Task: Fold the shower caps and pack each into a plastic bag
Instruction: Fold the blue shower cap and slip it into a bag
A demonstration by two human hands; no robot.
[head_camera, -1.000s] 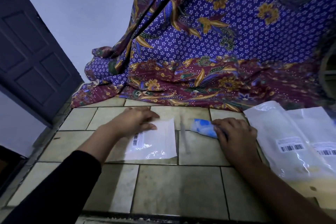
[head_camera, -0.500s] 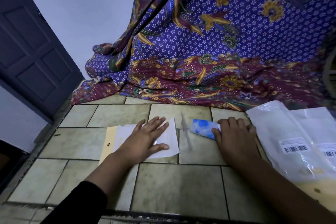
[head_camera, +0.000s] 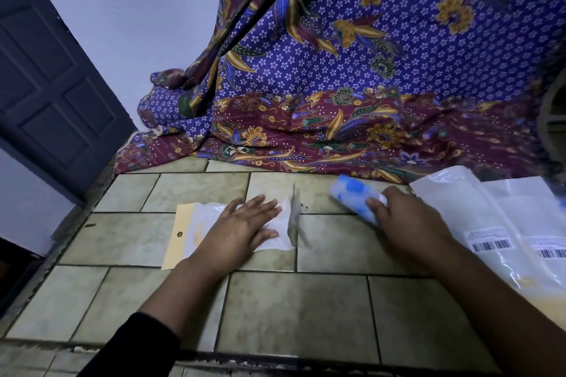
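Bagging of the folded shower cap is judged begun.
Mid-frame, the plastic bag is pinned flat by the left hand; the cap is gripped right of it by the right hand. The bag's mouth must be opened next.

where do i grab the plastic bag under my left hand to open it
Pinch the plastic bag at its right edge, coming from the right. That edge seems to lift off the tiled surface and faces the folded shower cap in the right hand; the left hand lies flat across the middle.
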